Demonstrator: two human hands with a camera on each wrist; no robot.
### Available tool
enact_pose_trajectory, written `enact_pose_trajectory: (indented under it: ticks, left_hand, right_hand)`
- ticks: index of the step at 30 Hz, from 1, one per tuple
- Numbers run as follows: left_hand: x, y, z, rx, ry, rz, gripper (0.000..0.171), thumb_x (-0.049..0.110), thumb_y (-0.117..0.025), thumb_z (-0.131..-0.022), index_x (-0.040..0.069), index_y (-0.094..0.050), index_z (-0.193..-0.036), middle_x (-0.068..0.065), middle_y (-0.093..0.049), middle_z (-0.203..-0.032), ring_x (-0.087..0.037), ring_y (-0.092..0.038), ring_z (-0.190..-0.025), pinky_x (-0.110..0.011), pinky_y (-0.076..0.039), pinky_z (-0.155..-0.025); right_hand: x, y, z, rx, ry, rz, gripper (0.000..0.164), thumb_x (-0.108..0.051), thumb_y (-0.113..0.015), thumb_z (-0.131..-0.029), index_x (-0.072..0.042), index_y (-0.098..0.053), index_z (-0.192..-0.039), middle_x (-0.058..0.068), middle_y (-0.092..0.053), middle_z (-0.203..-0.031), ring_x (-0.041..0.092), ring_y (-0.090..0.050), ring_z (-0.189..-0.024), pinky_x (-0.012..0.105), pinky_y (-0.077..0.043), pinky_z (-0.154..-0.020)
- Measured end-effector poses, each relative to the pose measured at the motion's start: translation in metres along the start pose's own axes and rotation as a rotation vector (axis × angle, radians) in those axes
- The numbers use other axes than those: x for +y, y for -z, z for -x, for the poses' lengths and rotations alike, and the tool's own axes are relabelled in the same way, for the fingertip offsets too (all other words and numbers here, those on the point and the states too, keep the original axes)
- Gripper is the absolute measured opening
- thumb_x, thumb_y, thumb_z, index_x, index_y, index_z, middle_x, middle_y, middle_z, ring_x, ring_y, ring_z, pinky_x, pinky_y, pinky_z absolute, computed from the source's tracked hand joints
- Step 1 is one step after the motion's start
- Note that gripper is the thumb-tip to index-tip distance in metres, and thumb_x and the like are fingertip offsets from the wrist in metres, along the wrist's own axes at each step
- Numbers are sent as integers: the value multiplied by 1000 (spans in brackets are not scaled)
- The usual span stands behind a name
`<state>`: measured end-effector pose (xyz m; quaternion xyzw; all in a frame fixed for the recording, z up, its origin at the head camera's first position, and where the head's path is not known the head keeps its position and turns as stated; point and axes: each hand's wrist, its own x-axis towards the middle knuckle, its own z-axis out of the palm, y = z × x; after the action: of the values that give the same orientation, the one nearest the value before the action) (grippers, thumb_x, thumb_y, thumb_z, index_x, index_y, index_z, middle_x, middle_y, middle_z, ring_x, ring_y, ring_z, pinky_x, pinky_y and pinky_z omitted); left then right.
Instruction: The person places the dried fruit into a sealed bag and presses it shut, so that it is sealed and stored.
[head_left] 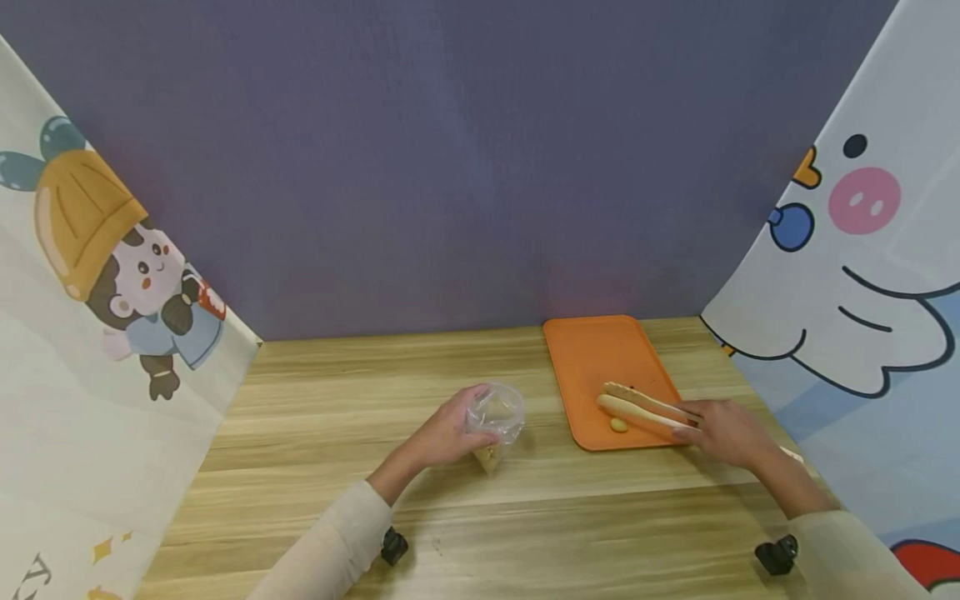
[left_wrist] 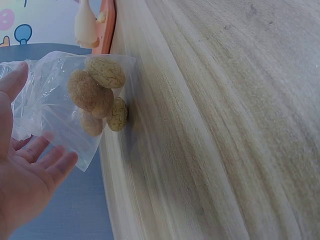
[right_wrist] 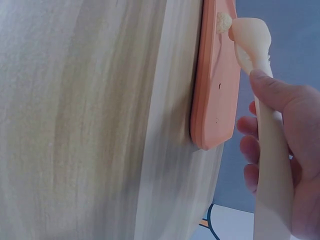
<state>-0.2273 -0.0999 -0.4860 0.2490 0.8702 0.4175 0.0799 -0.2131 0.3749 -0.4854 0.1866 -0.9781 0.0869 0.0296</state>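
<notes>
My left hand (head_left: 448, 429) holds a clear plastic bag (head_left: 508, 423) by its upper part, the mouth facing up. Several brown, wrinkled oval pieces (left_wrist: 84, 90), like nuts or dried fruit, sit at the bottom of the bag, close over the table. My right hand (head_left: 729, 433) grips cream-coloured tongs (head_left: 641, 410), their tips low over the orange tray (head_left: 600, 350). On the tray beside the tips lies one small yellowish piece (head_left: 618, 425), which shows in the right wrist view next to the tong head (right_wrist: 252, 37). Whether the tongs pinch anything I cannot tell.
The wood-grain table (head_left: 315, 417) ends at a grey-blue panel (head_left: 450, 167) behind. Cartoon-printed cloths hang at left and right. A few dark specks mark the tray. The tray stands right of the bag, near the table's back edge.
</notes>
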Motion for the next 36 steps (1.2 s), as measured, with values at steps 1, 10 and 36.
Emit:
enact_pose_trajectory:
  ticks: [1, 10, 36]
  left_hand:
    - [0, 0, 0, 0, 0, 0, 88, 34, -81, -86, 5, -36, -155, -19, -48, -153, -35, -51, -136, -54, -44, -114]
    - [0, 1, 0, 7, -5, 0, 87, 34, -82, -86, 6, -36, -155, -19, -48, -152, -35, -51, -136, -54, -44, -113]
    - [2, 1, 0, -13, 20, 13, 89, 36, -80, -87, 6, -35, -156, -19, -46, -154, -37, -51, -136, -55, -45, -113]
  right_hand:
    - [0, 1, 0, 5, 7, -3, 47, -35, -78, -88, -3, -73, -122, 5, -75, -90, 0, -43, -56, 24, -39, -53]
    - [-6, 9, -4, 12, 4, -29, 49, -36, -77, -90, -1, -72, -123, 12, -77, -99, -2, -47, -57, 23, -41, -55]
    - [-39, 32, -16, 86, 96, -49, 45, -33, -77, -90, -5, -72, -124, 10, -79, -102, 2, -57, -60, 25, -43, -56]
